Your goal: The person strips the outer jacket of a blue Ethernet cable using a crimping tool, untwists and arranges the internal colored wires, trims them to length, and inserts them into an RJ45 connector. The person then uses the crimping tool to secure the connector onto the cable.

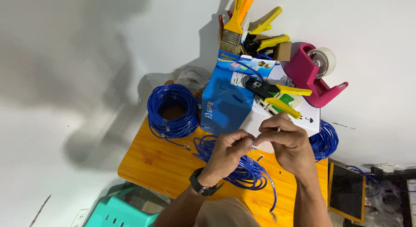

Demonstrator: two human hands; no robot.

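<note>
While both hands, left hand (227, 150) and right hand (284, 140), are pinching the blue cable (249, 170) end at centre frame, a steady closed grip is helping.

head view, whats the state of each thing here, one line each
left hand: pinching the cable end
right hand: pinching the same cable end
cable: loose tangle on the table, one end lifted
coil: wound, lying flat
blue box: upright, flap open
crimper: resting on the white box, handles apart
brush: bristles down behind the blue box
tape dispenser: roll loaded
</note>
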